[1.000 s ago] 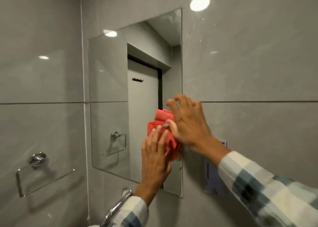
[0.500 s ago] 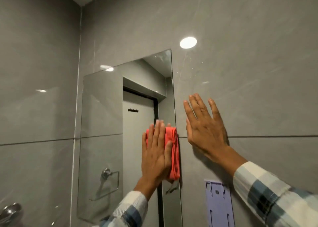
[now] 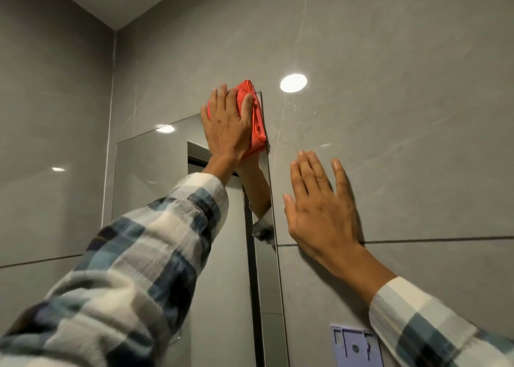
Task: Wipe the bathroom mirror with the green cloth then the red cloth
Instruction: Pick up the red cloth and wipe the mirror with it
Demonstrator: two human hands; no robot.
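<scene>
A frameless bathroom mirror (image 3: 150,177) hangs on the grey tiled wall. My left hand (image 3: 226,125) presses a folded red cloth (image 3: 257,122) flat against the mirror's top right corner, and the cloth pokes out above and to the right of my fingers. My right hand (image 3: 319,205) lies flat with fingers spread on the wall tile just right of the mirror's edge, holding nothing. The green cloth is not in view.
A pale purple plastic bracket (image 3: 356,344) is fixed to the wall below my right hand. The wall corner (image 3: 111,88) runs left of the mirror. A ceiling light's reflection (image 3: 293,83) shines on the tile right of the cloth.
My left hand has slid the red cloth up the mirror's right edge to the top corner. My right hand left the cloth and now rests flat on the wall.
</scene>
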